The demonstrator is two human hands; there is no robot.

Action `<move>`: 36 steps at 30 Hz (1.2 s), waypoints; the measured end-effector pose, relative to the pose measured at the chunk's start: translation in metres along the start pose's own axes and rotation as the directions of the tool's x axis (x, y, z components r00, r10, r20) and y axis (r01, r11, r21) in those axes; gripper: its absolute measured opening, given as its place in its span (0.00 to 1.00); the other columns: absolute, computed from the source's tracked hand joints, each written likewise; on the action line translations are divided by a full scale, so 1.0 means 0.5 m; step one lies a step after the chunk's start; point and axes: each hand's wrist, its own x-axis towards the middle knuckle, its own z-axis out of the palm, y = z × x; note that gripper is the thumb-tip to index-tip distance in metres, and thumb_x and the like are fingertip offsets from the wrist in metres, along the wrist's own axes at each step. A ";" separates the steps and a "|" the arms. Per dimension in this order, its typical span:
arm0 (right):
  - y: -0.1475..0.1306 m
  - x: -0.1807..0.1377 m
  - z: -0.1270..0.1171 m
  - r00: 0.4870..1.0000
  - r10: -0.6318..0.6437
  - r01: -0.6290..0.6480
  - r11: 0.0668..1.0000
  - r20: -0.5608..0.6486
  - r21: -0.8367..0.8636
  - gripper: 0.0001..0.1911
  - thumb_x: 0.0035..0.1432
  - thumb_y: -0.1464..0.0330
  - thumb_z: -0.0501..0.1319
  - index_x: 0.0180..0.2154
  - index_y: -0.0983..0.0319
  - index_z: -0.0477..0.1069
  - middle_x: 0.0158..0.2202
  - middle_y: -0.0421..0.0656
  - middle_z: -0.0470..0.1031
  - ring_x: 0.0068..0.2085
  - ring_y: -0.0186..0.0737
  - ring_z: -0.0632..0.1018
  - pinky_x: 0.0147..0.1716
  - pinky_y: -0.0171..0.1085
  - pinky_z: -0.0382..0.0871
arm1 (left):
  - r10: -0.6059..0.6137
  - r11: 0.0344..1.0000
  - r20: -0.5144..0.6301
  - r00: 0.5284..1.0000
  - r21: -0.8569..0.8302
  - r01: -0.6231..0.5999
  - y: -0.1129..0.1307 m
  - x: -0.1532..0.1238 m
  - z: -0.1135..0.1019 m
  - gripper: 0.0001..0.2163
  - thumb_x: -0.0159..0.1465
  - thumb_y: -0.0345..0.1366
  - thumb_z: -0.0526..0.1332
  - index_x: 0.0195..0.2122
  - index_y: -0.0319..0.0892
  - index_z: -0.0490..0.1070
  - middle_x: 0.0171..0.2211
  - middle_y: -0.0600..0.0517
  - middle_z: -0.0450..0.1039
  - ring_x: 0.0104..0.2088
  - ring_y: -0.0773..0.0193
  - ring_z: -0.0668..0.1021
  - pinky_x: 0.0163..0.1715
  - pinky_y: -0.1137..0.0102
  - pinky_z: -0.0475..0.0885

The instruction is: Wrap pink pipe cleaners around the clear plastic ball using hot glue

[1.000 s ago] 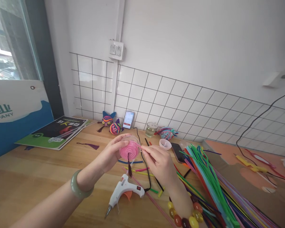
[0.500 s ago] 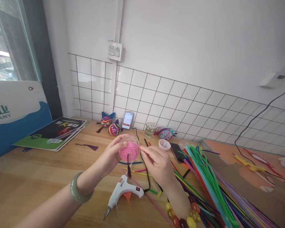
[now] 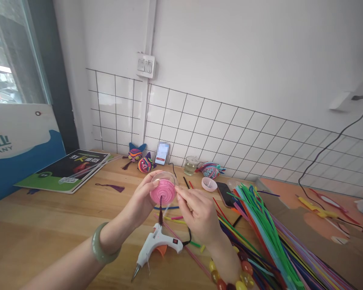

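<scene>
Head view: one pink coiled disc (image 3: pixel 167 188), round, held up above the middle of the tabletop (image 3: pixel 63 229), its flat spiral face turned toward the viewer; a clear round rim (image 3: pixel 166 175) shows along its top. One dark tassel (image 3: pixel 160 216), hanging from the disc's centre, long axis near vertical, loose end down, just above a glue gun. Left hand (image 3: pixel 143 197): grasping the disc by its left side, thumb across the front. Right hand (image 3: pixel 199 209): thumb and forefinger pinching the disc's right edge, fingertips pointing left; any strand between them too small to tell. One white glue gun (image 3: pixel 155 245), lying below the hands, metal nozzle toward the lower left. One bundle of coloured pipe cleaners (image 3: pixel 268 229), right of the right hand, running from upper left to lower right. One pink bowl (image 3: pixel 209 188), beyond the right hand, near a dark phone (image 3: pixel 226 194).
</scene>
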 end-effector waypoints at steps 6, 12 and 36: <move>-0.003 -0.001 0.002 1.000 0.005 -0.005 1.000 0.004 0.011 0.13 0.64 0.80 0.57 0.48 0.68 0.75 0.37 0.50 0.84 0.34 0.43 0.83 0.32 0.41 0.76 | 0.001 0.999 -0.084 0.996 -0.043 -0.005 -0.008 0.000 0.001 0.15 0.58 0.38 0.67 0.46 0.41 0.73 0.44 0.45 0.77 0.42 0.57 0.77 0.40 0.67 0.73; -0.002 -0.001 0.005 1.000 0.003 -0.003 1.000 0.008 0.016 0.13 0.65 0.79 0.57 0.48 0.69 0.75 0.38 0.51 0.84 0.34 0.44 0.82 0.32 0.41 0.76 | 0.019 0.997 -0.119 0.993 -0.077 -0.029 -0.013 0.000 0.005 0.15 0.57 0.38 0.68 0.45 0.41 0.73 0.44 0.44 0.78 0.43 0.57 0.78 0.41 0.66 0.74; -0.002 -0.008 0.016 0.998 0.010 -0.004 0.995 0.062 -0.104 0.17 0.69 0.66 0.57 0.54 0.69 0.71 0.25 0.43 0.76 0.26 0.40 0.76 0.26 0.40 0.69 | -0.022 0.987 -0.120 0.993 -0.160 0.002 -0.010 -0.006 0.021 0.13 0.59 0.35 0.64 0.45 0.40 0.73 0.39 0.47 0.77 0.39 0.57 0.77 0.39 0.66 0.72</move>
